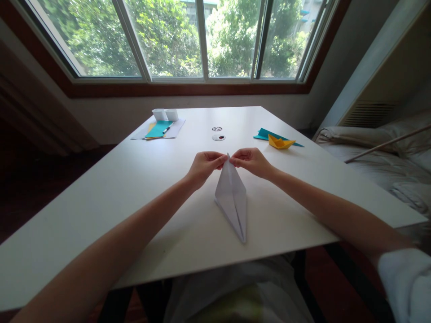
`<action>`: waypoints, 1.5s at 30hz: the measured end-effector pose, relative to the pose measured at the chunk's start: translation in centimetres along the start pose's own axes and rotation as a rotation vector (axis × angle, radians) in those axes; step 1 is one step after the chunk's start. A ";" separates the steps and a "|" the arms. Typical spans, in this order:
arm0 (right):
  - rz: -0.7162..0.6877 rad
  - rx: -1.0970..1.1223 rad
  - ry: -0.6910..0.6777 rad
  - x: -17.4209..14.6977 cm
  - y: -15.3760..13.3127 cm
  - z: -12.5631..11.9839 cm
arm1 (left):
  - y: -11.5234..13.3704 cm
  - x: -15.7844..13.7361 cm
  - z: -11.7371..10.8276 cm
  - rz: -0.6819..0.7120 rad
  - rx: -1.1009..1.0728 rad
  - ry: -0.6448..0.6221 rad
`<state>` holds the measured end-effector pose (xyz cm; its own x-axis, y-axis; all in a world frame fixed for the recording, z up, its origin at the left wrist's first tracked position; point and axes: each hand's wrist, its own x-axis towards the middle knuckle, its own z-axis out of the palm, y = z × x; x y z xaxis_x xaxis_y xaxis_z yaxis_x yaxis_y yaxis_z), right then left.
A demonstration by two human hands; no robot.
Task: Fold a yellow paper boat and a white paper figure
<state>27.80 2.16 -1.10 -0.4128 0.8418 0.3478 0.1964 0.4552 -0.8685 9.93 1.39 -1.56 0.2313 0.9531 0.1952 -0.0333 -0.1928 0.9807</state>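
Note:
A folded sheet of white paper (231, 190), shaped like a long diamond, lies before me with one narrow tip toward my body. Lengthwise down its middle runs a crease that parts into a slit near the close end. My left hand (204, 167) pinches the left side of the far tip between thumb and fingers. From the other side, my right hand (252, 161) pinches the same tip. Both sets of fingertips almost meet there and cover part of the paper's point.
On the white table (161, 179), a yellow paper boat (281, 142) and a blue folded paper plane (269, 133) sit at right. At back left are blue paper (158, 129), a marker (168, 128) and white paper boxes (164, 115). Two round discs (218, 137) lie mid-table.

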 end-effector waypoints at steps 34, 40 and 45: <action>0.147 0.090 -0.162 -0.5 0.4 0.6 | -0.5 -0.7 0.9 0.282 0.358 0.202; 0.175 0.135 -0.188 -0.6 0.6 1.2 | -0.5 -0.8 1.0 0.277 0.401 0.178; 0.203 -0.096 -0.092 -0.4 2.0 0.4 | 1.1 -1.5 0.3 0.321 0.809 0.159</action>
<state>28.02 2.62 -3.07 -0.4347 0.8909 0.1319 0.3655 0.3084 -0.8782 9.82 -0.34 -0.76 0.1888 0.8341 0.5183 0.6389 -0.5052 0.5802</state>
